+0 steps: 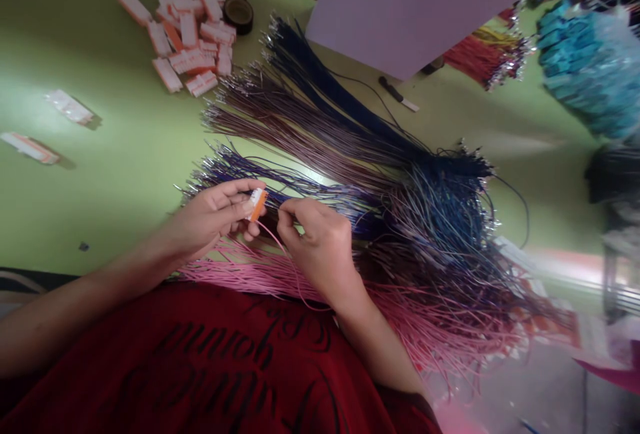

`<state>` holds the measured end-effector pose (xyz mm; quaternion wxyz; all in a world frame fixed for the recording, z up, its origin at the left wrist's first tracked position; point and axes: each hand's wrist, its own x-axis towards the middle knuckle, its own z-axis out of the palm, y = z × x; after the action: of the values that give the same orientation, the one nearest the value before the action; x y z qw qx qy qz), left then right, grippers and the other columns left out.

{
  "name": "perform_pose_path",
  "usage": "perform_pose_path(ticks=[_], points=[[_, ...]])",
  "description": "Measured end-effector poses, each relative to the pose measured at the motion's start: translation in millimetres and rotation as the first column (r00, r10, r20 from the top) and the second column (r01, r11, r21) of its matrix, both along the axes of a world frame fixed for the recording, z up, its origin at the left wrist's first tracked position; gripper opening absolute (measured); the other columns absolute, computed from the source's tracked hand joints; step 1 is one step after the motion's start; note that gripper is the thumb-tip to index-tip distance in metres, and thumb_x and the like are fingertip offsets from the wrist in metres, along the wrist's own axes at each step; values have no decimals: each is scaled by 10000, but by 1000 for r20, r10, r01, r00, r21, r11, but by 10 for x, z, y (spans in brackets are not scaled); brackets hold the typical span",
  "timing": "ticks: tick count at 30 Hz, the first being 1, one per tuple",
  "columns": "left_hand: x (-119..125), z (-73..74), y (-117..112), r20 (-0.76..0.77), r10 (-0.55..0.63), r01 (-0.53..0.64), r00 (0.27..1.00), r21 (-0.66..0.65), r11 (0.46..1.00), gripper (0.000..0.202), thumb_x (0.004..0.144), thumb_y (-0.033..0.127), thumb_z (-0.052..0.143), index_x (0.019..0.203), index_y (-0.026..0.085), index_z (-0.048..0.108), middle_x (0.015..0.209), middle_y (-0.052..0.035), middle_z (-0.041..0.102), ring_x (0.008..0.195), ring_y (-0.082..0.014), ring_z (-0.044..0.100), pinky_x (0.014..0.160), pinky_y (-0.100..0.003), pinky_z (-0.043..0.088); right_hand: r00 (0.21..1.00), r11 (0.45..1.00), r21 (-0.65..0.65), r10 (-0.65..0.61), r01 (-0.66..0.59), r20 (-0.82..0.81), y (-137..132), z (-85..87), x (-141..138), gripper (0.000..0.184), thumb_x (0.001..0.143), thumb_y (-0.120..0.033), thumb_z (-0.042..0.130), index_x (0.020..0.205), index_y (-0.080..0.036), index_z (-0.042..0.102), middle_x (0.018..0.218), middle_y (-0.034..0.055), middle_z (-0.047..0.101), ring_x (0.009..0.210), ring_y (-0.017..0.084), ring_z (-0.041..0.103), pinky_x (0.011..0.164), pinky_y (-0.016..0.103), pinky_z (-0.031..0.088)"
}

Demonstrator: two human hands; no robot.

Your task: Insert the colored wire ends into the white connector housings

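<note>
My left hand point(213, 217) pinches a small white and orange connector point(257, 203) just above the near edge of the green table point(125, 147). My right hand point(320, 244) is closed on a thin pink wire point(287, 257), holding its end close to the connector. The wire loops down toward my red shirt. Beneath both hands lie fanned bundles of pink wires point(400, 314), purple wires point(235, 171), brown wires point(300, 124) and dark blue wires point(325, 77), all with metal tips.
A pile of white and orange connectors point(187, 37) sits at the far left beside a dark tape roll point(239, 14). Two loose connectors point(30, 147) lie at the left edge. A lilac board point(415, 1), red wires point(480, 57) and turquoise parts point(585, 67) lie farther right.
</note>
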<state>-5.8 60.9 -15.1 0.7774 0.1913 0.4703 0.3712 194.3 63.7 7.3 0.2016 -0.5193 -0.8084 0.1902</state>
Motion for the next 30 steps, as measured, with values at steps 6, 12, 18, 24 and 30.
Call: perform_pose_path(ticks=[6, 12, 18, 24, 30], points=[[-2, -69, -34, -47, -8, 9, 999, 28, 1000, 554, 717, 374, 1011, 1169, 172, 761, 784, -8, 773, 586, -137, 697, 541, -234, 521, 997, 991, 127, 53, -47, -48, -13, -87, -11, 326, 1037, -150, 514, 779, -209, 704, 705, 25, 745, 661, 139, 670, 677, 257, 505], [5, -82, -44, -46, -11, 13, 999, 43, 999, 544, 716, 390, 1004, 1153, 170, 766, 766, -8, 772, 576, -144, 703, 526, -237, 521, 983, 1000, -10, 5, -7, -182, -11, -147, -35, 238, 1010, -160, 575, 836, -207, 730, 774, 41, 786, 679, 146, 702, 684, 254, 525], [31, -69, -34, -22, -2, 3, 1000, 60, 998, 526, 719, 362, 998, 1136, 173, 739, 790, 3, 778, 612, -153, 730, 551, -247, 572, 979, 993, -115, 1, -24, -202, 18, -198, -65, 218, 996, -166, 576, 853, -206, 735, 748, 31, 768, 602, 126, 639, 620, 237, 462], [42, -78, -43, -75, -10, 16, 997, 90, 996, 517, 733, 367, 982, 1133, 162, 726, 846, -23, 798, 622, -161, 743, 556, -258, 591, 982, 992, -130, -33, 9, -188, 1, -267, -97, 231, 1002, -206, 559, 843, -209, 726, 725, 24, 751, 593, 117, 620, 619, 228, 449], [43, -38, -44, -84, 14, -5, 996, 97, 995, 561, 707, 408, 996, 1131, 165, 721, 822, -20, 792, 632, -159, 744, 558, -246, 585, 956, 973, -228, -109, 47, -271, 1, -255, -106, 178, 972, -266, 579, 855, -223, 707, 702, -1, 724, 558, 112, 583, 589, 224, 450]])
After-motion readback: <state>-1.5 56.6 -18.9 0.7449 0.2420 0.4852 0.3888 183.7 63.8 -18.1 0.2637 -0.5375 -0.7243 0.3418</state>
